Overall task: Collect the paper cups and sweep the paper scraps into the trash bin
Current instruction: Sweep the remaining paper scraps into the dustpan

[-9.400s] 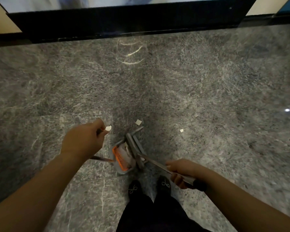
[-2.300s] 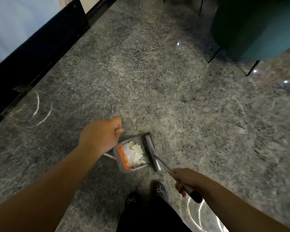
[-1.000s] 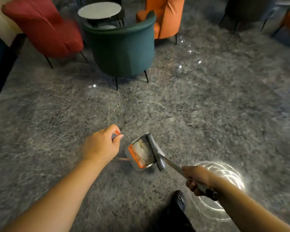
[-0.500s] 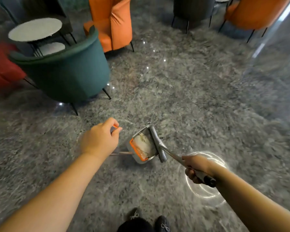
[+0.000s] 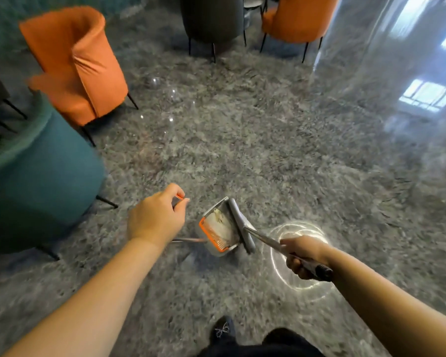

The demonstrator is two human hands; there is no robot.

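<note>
Dustpan (image 5: 220, 229) handle pinched by left hand (image 5: 155, 219); broom (image 5: 242, 228) gripped by right hand (image 5: 303, 256). Pan best kept level, scraps (image 5: 220, 222) pinned by broom head until bin is reached.

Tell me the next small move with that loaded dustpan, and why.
Probably keep carrying the grey dustpan with the orange comb edge level and look for the bin. White paper scraps already lie in it, the left hand grips its handle, the right hand grips the grey broom, and no trash bin shows.
</note>
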